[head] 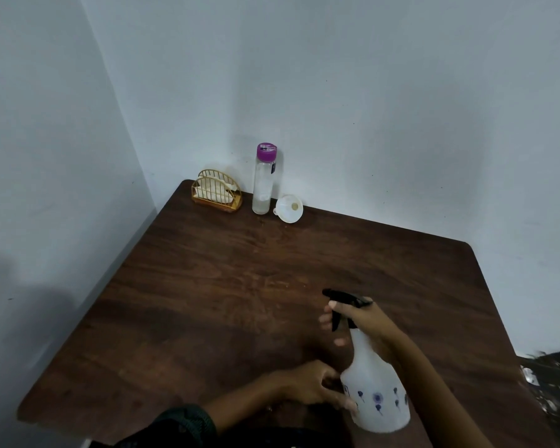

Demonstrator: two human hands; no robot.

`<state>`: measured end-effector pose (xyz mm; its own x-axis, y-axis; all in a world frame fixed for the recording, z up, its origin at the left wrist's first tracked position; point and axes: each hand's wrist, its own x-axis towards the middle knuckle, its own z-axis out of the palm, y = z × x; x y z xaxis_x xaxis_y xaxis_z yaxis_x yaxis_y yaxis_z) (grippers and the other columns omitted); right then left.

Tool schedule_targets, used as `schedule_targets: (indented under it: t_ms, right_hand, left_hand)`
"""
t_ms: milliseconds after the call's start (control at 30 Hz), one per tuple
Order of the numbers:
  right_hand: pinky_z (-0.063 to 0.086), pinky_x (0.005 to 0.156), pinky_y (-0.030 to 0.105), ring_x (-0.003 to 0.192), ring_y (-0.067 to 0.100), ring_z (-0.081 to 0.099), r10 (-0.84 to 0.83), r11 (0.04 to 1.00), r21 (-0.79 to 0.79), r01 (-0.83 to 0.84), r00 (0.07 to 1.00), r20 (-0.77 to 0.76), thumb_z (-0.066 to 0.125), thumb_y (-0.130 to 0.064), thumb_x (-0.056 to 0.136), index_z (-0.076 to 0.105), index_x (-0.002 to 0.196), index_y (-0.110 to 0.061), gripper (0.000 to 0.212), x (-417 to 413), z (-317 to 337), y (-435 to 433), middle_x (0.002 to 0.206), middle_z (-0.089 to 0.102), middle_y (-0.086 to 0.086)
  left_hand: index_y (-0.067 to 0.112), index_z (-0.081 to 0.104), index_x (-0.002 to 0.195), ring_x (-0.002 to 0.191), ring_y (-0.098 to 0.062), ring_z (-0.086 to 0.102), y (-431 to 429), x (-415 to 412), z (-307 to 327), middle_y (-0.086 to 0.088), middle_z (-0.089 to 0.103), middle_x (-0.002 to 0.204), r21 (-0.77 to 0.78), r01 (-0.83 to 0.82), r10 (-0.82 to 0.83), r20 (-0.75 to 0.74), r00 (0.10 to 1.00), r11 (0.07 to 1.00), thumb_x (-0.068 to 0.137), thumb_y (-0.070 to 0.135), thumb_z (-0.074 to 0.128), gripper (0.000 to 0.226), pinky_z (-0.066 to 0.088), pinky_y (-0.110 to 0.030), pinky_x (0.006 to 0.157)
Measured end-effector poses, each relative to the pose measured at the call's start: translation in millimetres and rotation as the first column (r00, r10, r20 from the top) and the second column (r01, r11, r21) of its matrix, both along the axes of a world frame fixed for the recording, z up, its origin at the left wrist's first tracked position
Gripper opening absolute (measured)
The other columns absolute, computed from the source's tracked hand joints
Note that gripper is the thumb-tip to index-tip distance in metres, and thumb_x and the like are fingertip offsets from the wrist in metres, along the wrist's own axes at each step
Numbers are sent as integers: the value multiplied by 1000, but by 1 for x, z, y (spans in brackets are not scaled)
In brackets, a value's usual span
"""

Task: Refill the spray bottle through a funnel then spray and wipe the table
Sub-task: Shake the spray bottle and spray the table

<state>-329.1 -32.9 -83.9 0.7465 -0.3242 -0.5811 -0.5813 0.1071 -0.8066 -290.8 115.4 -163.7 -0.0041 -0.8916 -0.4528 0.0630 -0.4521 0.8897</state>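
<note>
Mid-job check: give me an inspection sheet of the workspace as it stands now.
Surface: dark brown wooden table, faint marks mid-top.
Job's things: white plastic spray bottle with black trigger head, upright near the front edge; clear bottle with purple cap, white plastic funnel and gold wire napkin holder along the far wall.
Clutter: nothing seen.
Hands: right hand grips the sprayer neck, fingers at the trigger; left hand holds the bottle's lower body.
Cables: nothing seen.
Surroundings: pale walls meeting at the corner; dark blurred object lower right.
</note>
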Motion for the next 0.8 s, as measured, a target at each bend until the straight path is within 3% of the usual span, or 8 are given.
schedule_targets:
  t_ms: [67,200,267,433,533,633,733,800]
  right_hand:
    - [59,68,37,89,25,71,-12,998,55,8,998,69,59,-13,91,64,104,-2,19,-3,-1,-2,98,72,16]
    - [53,52,28,56,19,59,-99,995,-20,100,994,51,63,-23,89,66,85,1,24,0,-7,7,66,61,12]
    - [47,47,25,52,16,56,-94,992,-81,94,996,11,63,-32,88,66,81,-3,30,2,-6,8,62,59,7]
    - [59,64,37,90,26,71,-30,997,75,23,994,101,58,-19,92,65,105,-1,23,-3,-5,-2,97,73,17]
    - [55,56,33,66,26,66,-116,992,63,110,988,99,63,-19,89,66,93,1,21,-1,-9,2,76,67,18]
    - [45,46,26,51,17,54,-160,987,-11,160,987,-4,64,-31,88,66,82,-3,29,0,-9,5,62,58,8]
    - [53,56,30,74,25,70,-87,995,55,86,996,14,59,-28,91,67,97,-2,28,-3,-8,0,85,72,15]
    - [58,64,36,89,28,71,-88,989,126,77,993,78,58,-20,92,65,105,-1,24,-6,-9,-3,98,72,18]
  left_hand:
    - [3,59,122,109,-18,59,2,1,-1,-13,62,124,11,-32,32,-14,999,999,88,19,65,38,45,-33,102]
    - [0,62,117,89,-4,60,5,0,2,6,67,96,12,-54,54,8,999,998,88,21,66,36,47,-30,94]
    - [-2,61,118,84,-1,60,6,1,4,14,65,90,4,-54,54,-17,998,999,89,19,64,36,48,-22,88]
    - [-2,63,115,78,2,61,7,2,6,19,67,79,9,-81,81,-10,997,997,88,20,66,35,48,-15,79]
    - [0,65,110,80,-3,60,7,3,4,9,67,85,12,-97,96,18,995,995,85,30,69,39,48,-27,86]
    - [-1,64,112,77,1,60,6,2,3,9,67,88,17,-85,85,13,996,996,88,27,66,38,48,-17,81]
    - [-2,62,116,77,2,61,5,1,3,1,66,100,17,-74,74,2,997,997,89,23,64,37,48,-14,80]
    - [-1,63,115,79,0,61,5,2,3,5,67,96,22,-69,69,11,998,997,89,25,65,37,49,-19,84]
